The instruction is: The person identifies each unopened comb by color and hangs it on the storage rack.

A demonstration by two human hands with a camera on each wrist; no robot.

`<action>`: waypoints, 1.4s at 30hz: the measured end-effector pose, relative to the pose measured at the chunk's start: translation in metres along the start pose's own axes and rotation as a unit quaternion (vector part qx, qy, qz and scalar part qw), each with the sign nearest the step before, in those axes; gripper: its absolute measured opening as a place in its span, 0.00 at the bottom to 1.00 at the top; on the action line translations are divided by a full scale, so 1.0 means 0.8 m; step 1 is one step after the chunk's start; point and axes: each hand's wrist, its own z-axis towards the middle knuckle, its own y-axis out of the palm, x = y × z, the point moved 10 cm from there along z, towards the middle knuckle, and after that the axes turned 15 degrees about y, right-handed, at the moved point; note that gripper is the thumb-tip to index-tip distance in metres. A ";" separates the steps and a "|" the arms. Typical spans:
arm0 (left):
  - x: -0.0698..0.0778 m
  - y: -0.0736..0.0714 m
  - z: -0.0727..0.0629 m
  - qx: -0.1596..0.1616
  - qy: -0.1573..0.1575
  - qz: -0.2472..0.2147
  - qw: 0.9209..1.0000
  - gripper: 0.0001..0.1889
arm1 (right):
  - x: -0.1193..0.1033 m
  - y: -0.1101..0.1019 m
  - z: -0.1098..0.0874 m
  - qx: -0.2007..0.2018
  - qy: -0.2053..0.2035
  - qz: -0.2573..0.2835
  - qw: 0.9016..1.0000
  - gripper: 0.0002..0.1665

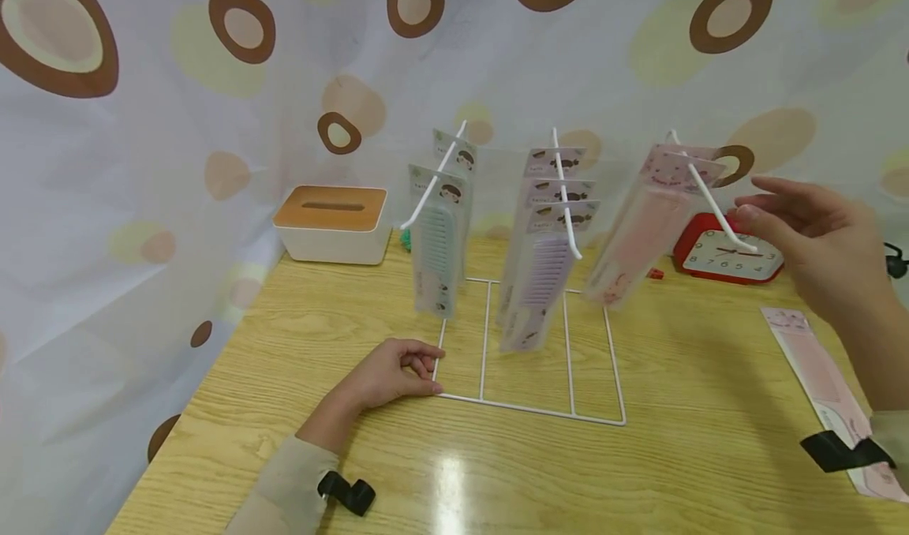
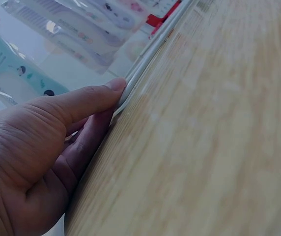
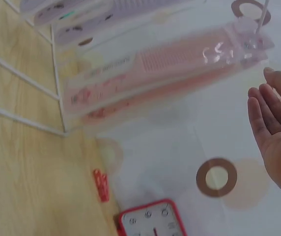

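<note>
A white wire display rack (image 1: 572,414) stands on the table, its three hooks carrying bagged combs. Green combs (image 1: 435,243) hang on the left hook, purple combs (image 1: 545,274) on the middle one, and pink combs (image 1: 642,231) on the right one. My left hand (image 1: 398,373) pinches the front left corner of the rack's base between thumb and fingers; the left wrist view shows the thumb (image 2: 94,101) on the wire. Beside the right hook's tip, my right hand (image 1: 827,251) holds nothing, its fingers relaxed. Another packaged pink comb (image 1: 817,369) lies on the table below my right forearm.
A red-framed clock (image 1: 731,257) stands behind the rack on the right, with a small red clip (image 3: 101,185) near it. At the back left is a white tissue box (image 1: 334,241) with a wooden lid. A patterned curtain (image 1: 454,61) hangs behind the table.
</note>
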 end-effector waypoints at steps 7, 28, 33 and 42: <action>-0.001 0.001 0.000 -0.001 0.003 -0.006 1.000 0.28 | 0.066 -0.029 -0.003 0.010 0.017 -0.056 0.998 0.26; -0.004 0.002 0.001 -0.003 0.005 -0.011 1.000 0.27 | 0.253 -0.092 0.009 0.042 0.108 -0.139 0.984 0.33; -0.004 0.000 0.000 0.000 0.000 -0.009 1.000 0.27 | 0.279 -0.093 0.014 0.016 0.099 -0.139 0.985 0.30; -0.004 -0.001 0.001 -0.001 0.005 -0.010 1.000 0.27 | 0.331 -0.099 0.018 0.025 0.124 -0.171 0.977 0.28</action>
